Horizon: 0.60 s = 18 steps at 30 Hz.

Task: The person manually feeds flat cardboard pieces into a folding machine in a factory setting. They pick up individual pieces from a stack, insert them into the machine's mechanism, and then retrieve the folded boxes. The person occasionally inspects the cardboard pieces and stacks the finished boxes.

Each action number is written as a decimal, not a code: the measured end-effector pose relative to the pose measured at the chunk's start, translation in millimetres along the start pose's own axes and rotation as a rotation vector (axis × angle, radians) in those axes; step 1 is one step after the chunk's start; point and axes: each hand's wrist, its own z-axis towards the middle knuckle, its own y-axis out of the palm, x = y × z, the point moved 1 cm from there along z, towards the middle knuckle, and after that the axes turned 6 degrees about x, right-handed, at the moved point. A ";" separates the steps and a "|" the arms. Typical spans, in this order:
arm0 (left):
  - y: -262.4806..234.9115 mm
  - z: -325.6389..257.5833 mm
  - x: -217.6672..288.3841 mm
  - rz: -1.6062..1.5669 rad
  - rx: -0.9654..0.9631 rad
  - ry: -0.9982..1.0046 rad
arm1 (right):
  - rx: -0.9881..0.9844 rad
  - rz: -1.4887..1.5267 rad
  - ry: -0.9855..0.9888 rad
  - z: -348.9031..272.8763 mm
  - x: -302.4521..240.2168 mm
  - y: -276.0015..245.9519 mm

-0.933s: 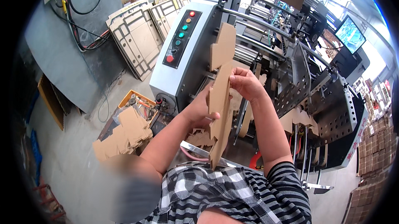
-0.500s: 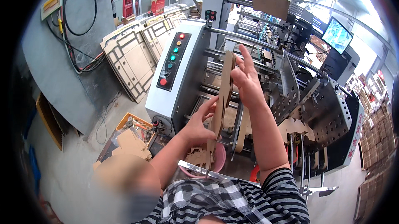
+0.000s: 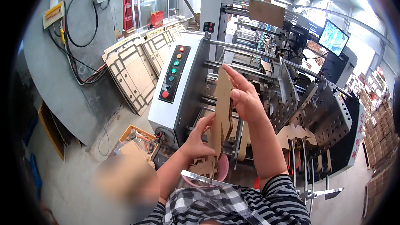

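In front of my body a thin stack of brown die-cut cardboard pieces (image 3: 222, 110) stands on edge, its long side running away from me. My left hand (image 3: 196, 140) grips its lower left side, thumb toward me and fingers around the far side. My right hand (image 3: 246, 98) is closed against the upper right side, fingertips at the top edge and thumb by the near face. The stack's lower end comes down by a metal bar (image 3: 200, 176) near my waist. Below it, a pink basin (image 3: 223, 168) holds cardboard scraps, partly hidden by the stack.
A machine with a control panel (image 3: 174, 75) stands ahead, its rails and perforated plates (image 3: 331, 116) extending right. More cardboard pieces (image 3: 296, 132) sit in it. An orange crate of tools (image 3: 132, 131) is at the left, by die boards (image 3: 132, 72) leaning on the wall. A blurred person (image 3: 127, 187) is close at lower left.
The stack has come slightly lower and turned to show more of its flat face. My right hand has gone from spread fingers to resting closed along its upper edge.
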 end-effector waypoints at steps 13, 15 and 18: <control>-2.0 -6.8 13.0 -0.019 0.049 -0.013 | -0.107 0.128 0.021 -2.4 -2.1 18.1; -1.7 -8.1 9.5 -0.040 0.068 -0.012 | -0.129 0.115 -0.003 -2.2 -2.5 18.6; -0.9 -7.3 17.0 -0.010 0.086 -0.023 | -0.140 0.096 -0.028 -2.0 -0.7 16.2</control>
